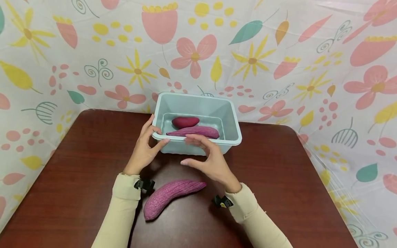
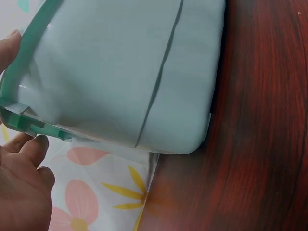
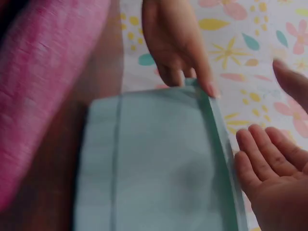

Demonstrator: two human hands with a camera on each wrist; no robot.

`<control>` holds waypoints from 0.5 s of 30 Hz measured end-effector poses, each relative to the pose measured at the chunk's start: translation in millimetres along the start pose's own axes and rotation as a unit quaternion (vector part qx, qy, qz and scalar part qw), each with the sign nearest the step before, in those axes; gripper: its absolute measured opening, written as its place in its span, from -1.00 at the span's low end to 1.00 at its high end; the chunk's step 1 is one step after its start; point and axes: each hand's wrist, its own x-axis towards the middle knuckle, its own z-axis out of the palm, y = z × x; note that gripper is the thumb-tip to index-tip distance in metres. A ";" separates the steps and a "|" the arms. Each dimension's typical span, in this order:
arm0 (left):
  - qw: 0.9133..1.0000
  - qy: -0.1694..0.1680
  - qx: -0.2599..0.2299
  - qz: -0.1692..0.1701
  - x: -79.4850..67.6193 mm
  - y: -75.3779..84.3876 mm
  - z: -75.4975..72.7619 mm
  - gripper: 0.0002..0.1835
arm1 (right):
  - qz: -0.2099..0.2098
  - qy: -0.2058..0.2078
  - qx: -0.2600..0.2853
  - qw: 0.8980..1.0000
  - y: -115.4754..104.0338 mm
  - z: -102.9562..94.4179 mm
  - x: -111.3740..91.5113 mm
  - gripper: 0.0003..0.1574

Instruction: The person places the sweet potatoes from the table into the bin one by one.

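Note:
A pale blue plastic bin [image 1: 186, 148] stands at the back of the table. Its near left corner is in the grip of my left hand [image 1: 142, 150], the thumb on the front rim and fingers round the left side. My right hand [image 1: 214, 162] is held at the front rim with thumb and fingers spread apart, nothing between them. Inside the bin lie a dark red sweet potato [image 1: 185, 122] and a long purple eggplant [image 1: 200, 131]. Another eggplant [image 1: 169, 196], curved and pinkish purple, rests on the table between my forearms; it fills the left of the right wrist view [image 3: 43, 82].
The dark brown wooden table [image 1: 279, 179] extends to both sides of the bin. A white cloth [image 1: 124, 51] printed with flowers and leaves hangs behind and beside it, close to the bin's back wall. Black wrist cameras sit on both cuffs.

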 end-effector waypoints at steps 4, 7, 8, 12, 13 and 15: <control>1.000 -0.001 0.000 -0.004 0.0 -0.5 0.6 -0.73 | 0.012 -0.024 0.013 1.000 8.8 5.8 -13.1 -0.09; 1.000 -0.002 -0.001 -0.007 -0.6 -1.6 1.6 -0.74 | 0.022 -0.028 0.013 0.999 17.2 7.6 -22.8 -0.11; 1.000 -0.002 -0.001 -0.007 -0.7 -1.9 2.1 -0.74 | 0.025 -0.030 0.012 0.999 20.1 7.8 -25.8 -0.12; 1.000 0.004 -0.005 -0.005 -0.2 -2.5 3.0 -0.75 | 0.024 -0.040 0.010 0.999 30.5 9.0 -34.9 -0.14; 1.000 0.005 -0.006 -0.004 0.1 -2.6 3.2 -0.75 | 0.023 -0.044 0.011 0.999 32.7 9.5 -36.8 -0.14; 1.000 0.006 -0.007 -0.003 0.6 -2.6 3.5 -0.75 | 0.024 -0.052 0.014 0.998 36.8 10.8 -40.7 -0.15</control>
